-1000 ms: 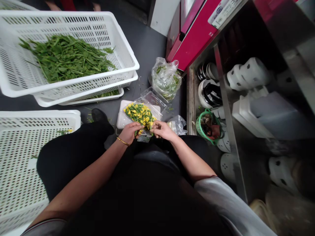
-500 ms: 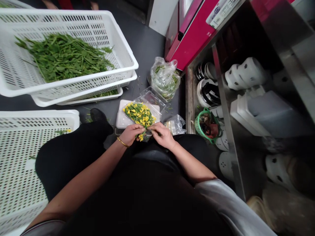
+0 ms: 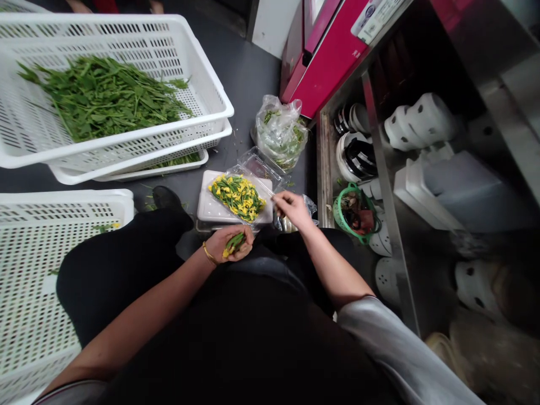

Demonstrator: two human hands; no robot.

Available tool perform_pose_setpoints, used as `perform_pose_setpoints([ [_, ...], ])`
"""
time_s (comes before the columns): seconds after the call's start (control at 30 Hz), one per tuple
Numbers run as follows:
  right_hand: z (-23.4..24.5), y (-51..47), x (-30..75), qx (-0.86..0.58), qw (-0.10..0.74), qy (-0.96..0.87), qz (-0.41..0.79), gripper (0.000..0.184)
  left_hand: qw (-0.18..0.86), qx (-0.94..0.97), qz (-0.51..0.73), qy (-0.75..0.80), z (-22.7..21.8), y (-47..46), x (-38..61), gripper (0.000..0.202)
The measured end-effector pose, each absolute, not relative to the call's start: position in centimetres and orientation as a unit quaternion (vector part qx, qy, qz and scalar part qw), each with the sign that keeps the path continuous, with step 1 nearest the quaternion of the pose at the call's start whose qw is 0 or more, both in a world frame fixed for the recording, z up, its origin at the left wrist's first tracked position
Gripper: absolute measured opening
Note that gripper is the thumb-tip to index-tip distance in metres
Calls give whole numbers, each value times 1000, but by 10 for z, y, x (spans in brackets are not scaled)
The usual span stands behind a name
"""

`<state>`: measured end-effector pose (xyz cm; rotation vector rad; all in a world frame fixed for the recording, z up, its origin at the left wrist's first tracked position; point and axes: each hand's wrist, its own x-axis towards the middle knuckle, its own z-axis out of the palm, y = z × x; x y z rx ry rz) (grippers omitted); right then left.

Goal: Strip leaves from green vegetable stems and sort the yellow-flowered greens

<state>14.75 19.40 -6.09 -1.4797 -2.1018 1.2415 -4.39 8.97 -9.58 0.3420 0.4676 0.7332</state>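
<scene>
My left hand (image 3: 217,241) is curled, palm up, around a small bunch of green flower stems (image 3: 234,245) with yellow blossoms. Just beyond it, a clear plastic box holds a heap of cut yellow-flowered greens (image 3: 238,197). That box rests on a white foam-like tray or lid (image 3: 205,209), and its clear lid (image 3: 262,164) is folded back. My right hand (image 3: 293,208) hovers at the right side of the box, fingers pinched together; whatever is between the fingertips is too small to make out.
Stacked white crates (image 3: 230,109) at the left hold leafy greens (image 3: 109,101). Another white crate (image 3: 25,270) stands beside my left leg. A plastic bag of greens (image 3: 282,135) sits ahead. Rightward, a metal shelf holds white pots (image 3: 422,124) and a green basket (image 3: 340,216).
My hands were together on the flower stems over the box's near edge. Now my right hand has moved right and away, while my left has drawn back closer with the bunch.
</scene>
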Motion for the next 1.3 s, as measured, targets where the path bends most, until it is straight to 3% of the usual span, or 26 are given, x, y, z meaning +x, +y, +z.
perform_pose_setpoints([
  [0.07, -71, 219, 147, -563, 88, -764, 303, 29, 882, 163, 352, 267, -101, 93, -44, 28],
  [0.13, -88, 238, 135, -571, -33, -789, 225, 23, 854, 169, 351, 345, -108, 97, -42, 27],
  [0.2, -108, 248, 115, -570, -122, -788, 199, 22, 819, 167, 372, 404, -114, 102, -40, 26],
  [0.27, -128, 253, 96, -572, -151, -779, 207, 20, 791, 156, 411, 425, -117, 105, -40, 24],
  [0.5, -140, 269, 102, -577, -101, -767, 264, 21, 759, 133, 463, 438, -114, 109, -46, 23],
  [0.67, -117, 239, 115, -549, 124, -705, 431, 27, 684, 160, 521, 486, -115, 113, -43, 29],
  [0.77, -110, 207, 108, -509, 182, -667, 513, 25, 644, 178, 540, 512, -115, 113, -41, 34],
  [1.0, -92, 171, 96, -469, 147, -525, 695, 32, 679, 204, 476, 520, -112, 109, -45, 32],
  [1.17, -82, 153, 113, -467, 56, -589, 657, 30, 699, 263, 447, 493, -110, 104, -46, 34],
  [1.3, -83, 135, 124, -454, 60, -663, 592, 32, 702, 269, 449, 483, -112, 103, -43, 29],
])
